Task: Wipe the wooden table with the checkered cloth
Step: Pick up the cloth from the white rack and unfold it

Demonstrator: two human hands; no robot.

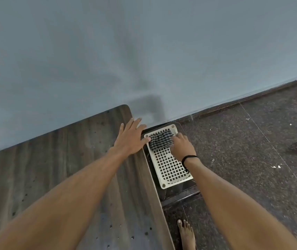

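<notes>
The checkered cloth (160, 141), black and white and bunched up, lies at the far end of a white perforated tray (171, 170) on the floor beside the table. My right hand (183, 147) is on the cloth's right edge, fingers curled down onto it. My left hand (131, 137) lies flat with spread fingers on the far right corner of the wooden table (45, 168), its fingertips past the table's edge. The table is dark wood grain dotted with small dark specks.
A grey wall (144, 51) runs behind the table and tray. Dark speckled stone floor (252, 150) extends to the right. My bare foot (186, 233) stands on the floor by the table's right edge, below the tray.
</notes>
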